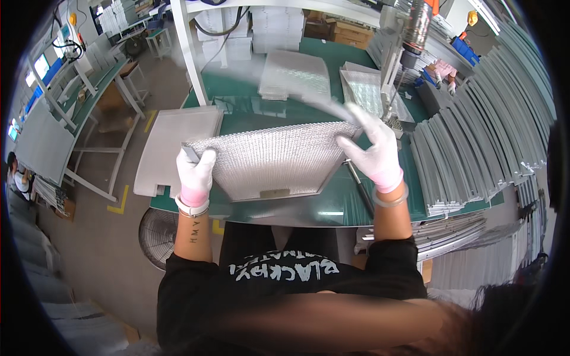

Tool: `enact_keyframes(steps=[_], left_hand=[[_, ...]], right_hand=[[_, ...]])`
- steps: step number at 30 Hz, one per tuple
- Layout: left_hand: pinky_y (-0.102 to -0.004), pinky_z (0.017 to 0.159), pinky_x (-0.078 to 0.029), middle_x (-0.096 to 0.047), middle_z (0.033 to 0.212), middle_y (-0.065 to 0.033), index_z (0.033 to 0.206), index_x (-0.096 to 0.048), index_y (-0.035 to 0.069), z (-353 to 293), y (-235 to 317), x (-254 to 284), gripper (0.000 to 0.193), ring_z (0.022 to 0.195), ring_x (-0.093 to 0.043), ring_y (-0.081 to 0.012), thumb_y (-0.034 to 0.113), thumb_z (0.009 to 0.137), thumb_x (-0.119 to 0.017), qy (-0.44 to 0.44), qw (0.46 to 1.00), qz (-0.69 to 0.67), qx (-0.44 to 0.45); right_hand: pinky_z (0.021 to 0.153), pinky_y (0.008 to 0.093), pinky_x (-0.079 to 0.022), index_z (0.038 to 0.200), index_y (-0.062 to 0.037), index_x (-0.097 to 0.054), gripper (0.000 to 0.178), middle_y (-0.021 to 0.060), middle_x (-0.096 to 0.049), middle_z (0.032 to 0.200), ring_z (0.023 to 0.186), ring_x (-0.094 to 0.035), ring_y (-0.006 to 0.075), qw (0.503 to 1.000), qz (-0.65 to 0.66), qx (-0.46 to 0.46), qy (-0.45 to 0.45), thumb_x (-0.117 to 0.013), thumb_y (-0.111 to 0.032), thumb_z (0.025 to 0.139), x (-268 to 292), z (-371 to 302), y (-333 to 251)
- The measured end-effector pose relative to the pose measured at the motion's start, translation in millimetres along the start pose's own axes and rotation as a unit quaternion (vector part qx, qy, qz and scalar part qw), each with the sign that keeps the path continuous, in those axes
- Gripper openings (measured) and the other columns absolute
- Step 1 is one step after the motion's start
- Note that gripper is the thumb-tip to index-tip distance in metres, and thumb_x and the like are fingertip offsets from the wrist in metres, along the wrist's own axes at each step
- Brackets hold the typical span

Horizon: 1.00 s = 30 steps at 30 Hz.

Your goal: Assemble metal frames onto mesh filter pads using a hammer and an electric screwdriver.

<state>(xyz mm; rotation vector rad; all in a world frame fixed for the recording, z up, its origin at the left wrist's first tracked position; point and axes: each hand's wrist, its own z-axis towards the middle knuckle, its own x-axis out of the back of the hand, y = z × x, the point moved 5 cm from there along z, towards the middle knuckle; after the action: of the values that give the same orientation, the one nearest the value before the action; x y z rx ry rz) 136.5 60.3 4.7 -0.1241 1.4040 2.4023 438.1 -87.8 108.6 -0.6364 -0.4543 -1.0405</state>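
A silvery metal mesh filter panel [273, 159] is tilted up over the near edge of the green worktable [246, 115]. My white-gloved left hand [196, 171] is closed on its left upper corner, where a short end of metal edging sticks out. My gloved right hand [376, 149] grips around the right upper corner, thumb on the near face. From that corner a thin pale metal strip [325, 105], smeared by motion, slants up and to the left; whether it is joined to the panel I cannot tell. Slim edging frames the panel's lower side.
Flat panels [178, 142] lie stacked left, and mesh sheets [294, 74] lie farther back. A tall row of grey panels [478, 133] stands close on the right. A power driver [414, 35] hangs above the table's right side. A dark rod [360, 188] lies near my right hand.
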Motion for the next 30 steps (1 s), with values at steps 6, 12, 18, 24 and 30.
enact_keyframes(steps=[6,12,18,24,30], left_hand=[[-0.024,0.076,-0.047,-0.063,0.094,-0.0009,0.105,-0.061,-0.001,3,1,-9,0.02,0.082,-0.056,-0.0079,0.002,0.085,-0.064,-0.031,0.999,-0.007,-0.014],[-0.026,0.077,-0.048,-0.065,0.092,-0.0021,0.104,-0.062,-0.002,5,12,-2,0.021,0.083,-0.058,-0.0095,0.006,0.085,-0.068,-0.081,0.996,-0.014,-0.018],[-0.025,0.071,-0.049,-0.066,0.085,-0.0022,0.098,-0.063,-0.001,9,50,-10,0.021,0.077,-0.06,-0.0088,0.007,0.082,-0.073,-0.162,0.985,0.04,0.038],[-0.0266,0.079,-0.05,-0.066,0.097,-0.0057,0.106,-0.059,-0.003,0,37,-9,0.028,0.087,-0.061,-0.0099,0.007,0.084,-0.072,-0.093,0.995,0.0,-0.035],[-0.0258,0.075,-0.048,-0.064,0.092,-0.0061,0.102,-0.059,-0.002,6,35,-7,0.025,0.082,-0.059,-0.01,0.003,0.081,-0.072,-0.082,0.988,0.005,-0.135]], right_hand=[[0.066,0.0382,-0.049,0.129,-0.0083,-0.057,0.052,0.0117,-0.06,0.079,0.072,-0.06,0.0292,0.978,-0.049,0.164,-0.119,-0.066,-0.005,0.078,27,28,-17],[0.072,0.0362,-0.053,0.126,-0.0075,-0.059,0.05,0.0133,-0.066,0.093,0.083,-0.065,0.0317,0.924,0.079,0.217,-0.306,-0.064,0.002,0.077,12,51,-47],[0.075,0.0387,-0.053,0.118,-0.0067,-0.061,0.038,0.0142,-0.067,0.099,0.088,-0.065,0.0322,0.908,0.032,0.224,-0.352,-0.064,-0.007,0.081,-15,61,-69],[0.073,0.0381,-0.052,0.121,-0.0068,-0.06,0.043,0.0129,-0.066,0.094,0.085,-0.064,0.0324,0.897,0.122,0.266,-0.332,-0.066,-0.007,0.079,-30,71,-84],[0.076,0.0407,-0.051,0.127,-0.0095,-0.057,0.047,0.0155,-0.062,0.09,0.087,-0.062,0.0342,0.903,0.138,0.256,-0.317,-0.062,-0.009,0.081,-38,71,-87]])
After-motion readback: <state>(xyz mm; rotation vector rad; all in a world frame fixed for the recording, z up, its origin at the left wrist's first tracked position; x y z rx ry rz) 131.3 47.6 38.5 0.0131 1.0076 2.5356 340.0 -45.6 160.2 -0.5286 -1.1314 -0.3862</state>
